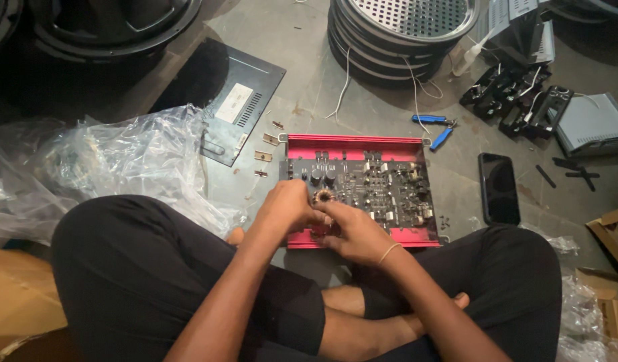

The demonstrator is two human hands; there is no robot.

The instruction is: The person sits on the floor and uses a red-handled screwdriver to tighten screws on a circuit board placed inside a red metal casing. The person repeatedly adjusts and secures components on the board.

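Circuit board (373, 188) sits inside a red metal chassis (356, 145) on the grey floor (309, 80), just in front of the seated person's crossed legs. Left hand (287, 206) curls over the board's near left corner, fingers bent around a copper coil (321, 197); right hand (351, 232) presses beside it, fingers curled, though what they grip is hidden. Blue-handled pliers (435, 129) lie beyond the chassis's far right corner, a dark phone (499, 188) to its right, crumpled clear plastic (121, 161) to the left.
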